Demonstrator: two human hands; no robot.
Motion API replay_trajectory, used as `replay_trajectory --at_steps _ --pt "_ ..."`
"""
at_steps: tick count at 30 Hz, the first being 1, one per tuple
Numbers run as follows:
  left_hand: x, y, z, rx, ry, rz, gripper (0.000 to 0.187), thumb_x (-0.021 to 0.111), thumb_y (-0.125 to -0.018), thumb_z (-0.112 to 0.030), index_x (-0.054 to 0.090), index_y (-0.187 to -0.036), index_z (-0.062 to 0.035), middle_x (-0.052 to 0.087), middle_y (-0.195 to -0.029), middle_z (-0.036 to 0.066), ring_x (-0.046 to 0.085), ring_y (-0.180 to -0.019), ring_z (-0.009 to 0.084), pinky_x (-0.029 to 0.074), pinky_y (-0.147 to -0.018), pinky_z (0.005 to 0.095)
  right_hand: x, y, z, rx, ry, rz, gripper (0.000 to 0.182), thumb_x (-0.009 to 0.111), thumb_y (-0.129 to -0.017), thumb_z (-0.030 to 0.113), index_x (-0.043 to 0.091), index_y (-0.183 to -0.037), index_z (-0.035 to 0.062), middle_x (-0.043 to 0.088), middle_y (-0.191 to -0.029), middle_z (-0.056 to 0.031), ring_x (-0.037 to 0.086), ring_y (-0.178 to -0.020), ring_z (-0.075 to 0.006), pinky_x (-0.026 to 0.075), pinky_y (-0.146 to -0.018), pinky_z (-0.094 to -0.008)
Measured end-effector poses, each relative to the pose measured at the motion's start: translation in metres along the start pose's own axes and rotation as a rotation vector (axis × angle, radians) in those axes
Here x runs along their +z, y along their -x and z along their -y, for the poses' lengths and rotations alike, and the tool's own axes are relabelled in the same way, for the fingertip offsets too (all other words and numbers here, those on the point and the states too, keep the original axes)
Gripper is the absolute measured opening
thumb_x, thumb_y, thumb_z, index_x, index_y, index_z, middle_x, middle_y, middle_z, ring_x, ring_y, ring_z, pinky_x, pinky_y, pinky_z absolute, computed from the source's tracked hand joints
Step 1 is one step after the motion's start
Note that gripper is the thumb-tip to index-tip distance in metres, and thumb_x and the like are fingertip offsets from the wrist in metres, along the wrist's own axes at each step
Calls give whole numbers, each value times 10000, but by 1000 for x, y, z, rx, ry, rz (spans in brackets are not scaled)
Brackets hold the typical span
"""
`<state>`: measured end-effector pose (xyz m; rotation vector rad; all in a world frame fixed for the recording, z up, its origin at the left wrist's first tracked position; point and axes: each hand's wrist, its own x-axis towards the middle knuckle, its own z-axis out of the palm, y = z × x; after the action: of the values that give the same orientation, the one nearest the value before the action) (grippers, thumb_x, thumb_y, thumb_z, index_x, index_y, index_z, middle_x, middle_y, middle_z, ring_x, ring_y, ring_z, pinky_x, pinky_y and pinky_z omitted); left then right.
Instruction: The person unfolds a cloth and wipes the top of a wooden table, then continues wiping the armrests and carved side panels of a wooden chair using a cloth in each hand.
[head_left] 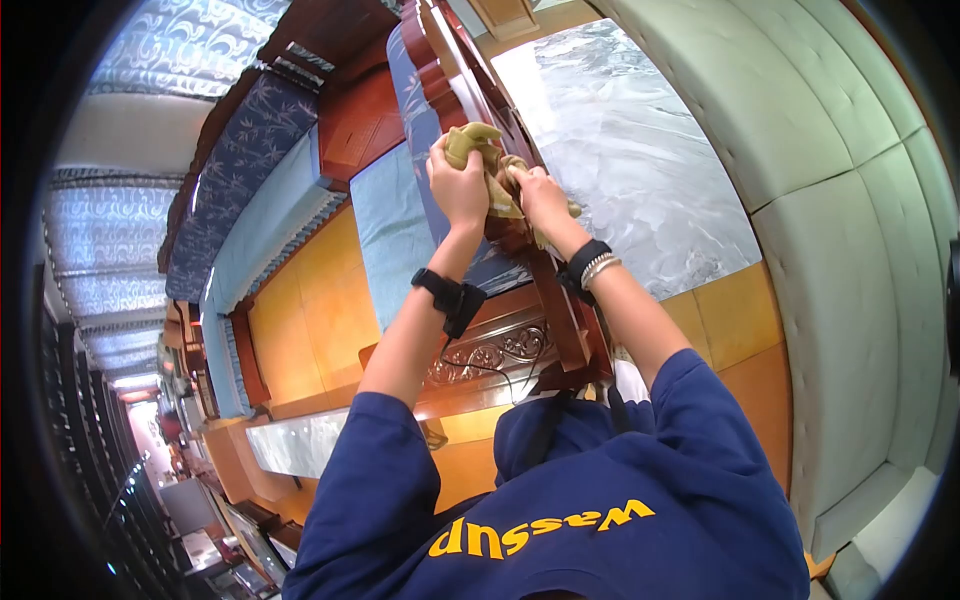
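Note:
An olive-tan cloth point(473, 143) is bunched up between my two hands, over the top of a dark-red wooden sofa back point(455, 60). My left hand point(458, 190) is closed around the upper bundle of it. Fingers curled, my right hand point(543, 203) grips the same cloth a little to the right, and a loose end shows beneath that hand. Folds droop between the hands against the wood. Blue bamboo-patterned upholstery point(407, 95) lines the sofa back beside my left hand.
A marble-topped table point(630, 150) lies to the right, with a pale tufted sofa point(850, 220) beyond it. On the left stands another wooden sofa with a light-blue seat cover point(262, 215). A carved wooden panel point(490, 355) is below my arms, above the orange tiled floor point(305, 285).

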<state>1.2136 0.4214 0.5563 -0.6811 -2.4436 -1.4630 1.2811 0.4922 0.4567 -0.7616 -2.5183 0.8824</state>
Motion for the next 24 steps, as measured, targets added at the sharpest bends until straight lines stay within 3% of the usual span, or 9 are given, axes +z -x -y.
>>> replay_trajectory --at_steps 4,6,7,11,13,17,20,22,24 --pt "-2 1 -1 4 0 4 376 615 -767 -154 538 -1128 -83 545 -1045 159 562 -955 327 440 -846 399 0 14 -9 -45 -111 4 338 445 -862 74 557 -1163 182 563 -941 -161 592 -863 -337 492 -744 -431" --pt "0 0 2 9 2 -10 374 617 -763 -157 544 -1122 -83 556 -1045 158 563 -960 327 440 -847 402 -5 47 -7 -75 -115 -52 354 441 -855 60 552 -1171 175 554 -923 -154 585 -844 -335 488 -730 -438" --pt "1 0 4 13 -5 -16 372 620 -760 -159 549 -1117 -84 568 -1046 158 564 -964 327 440 -849 405 -8 65 -5 -72 -88 -64 380 510 -821 40 544 -1190 129 547 -932 -156 569 -858 -348 475 -750 -431" --pt "1 0 4 30 -15 -43 373 625 -751 -165 559 -1110 -85 588 -1051 161 562 -979 330 438 -856 409 -22 129 4 -6 -16 -10 375 494 -827 30 546 -1185 127 546 -959 -162 561 -881 -352 471 -752 -428" --pt "0 0 4 6 -18 -38 379 630 -745 -171 563 -1109 -85 594 -1063 159 560 -992 333 436 -864 409 -34 149 10 -21 -45 77 290 494 -808 19 570 -1076 101 537 -933 -170 552 -874 -356 471 -745 -433" --pt "5 -3 20 127 62 -93 404 620 -745 -136 562 -1132 -36 618 -1041 165 581 -978 319 443 -867 377 0 195 -1 -12 -201 9 305 474 -803 20 562 -1091 72 520 -931 -190 547 -868 -371 471 -731 -465" --pt "-8 10 21 -19 375 -118 353 571 -854 -105 518 -1188 -3 576 -1115 100 535 -1039 204 405 -922 307 -6 220 10 -94 -32 -20 330 495 -779 19 591 -1085 95 528 -982 -178 548 -907 -355 478 -743 -432" --pt "-25 39 10 16 496 -329 350 546 -903 -161 492 -1210 -1 565 -1127 98 527 -1040 198 400 -918 306 -18 238 13 -218 -51 1 334 503 -770 35 602 -1080 109 542 -1081 -194 553 -915 -345 463 -770 -439" --pt "-49 75 9 -54 395 -245 358 519 -933 -228 484 -1208 -2 560 -1123 94 528 -1023 198 402 -904 312 -24 257 7 -272 -51 146 350 525 -777 47 609 -1111 112 545 -1115 -232 545 -1007 -365 459 -839 -423"
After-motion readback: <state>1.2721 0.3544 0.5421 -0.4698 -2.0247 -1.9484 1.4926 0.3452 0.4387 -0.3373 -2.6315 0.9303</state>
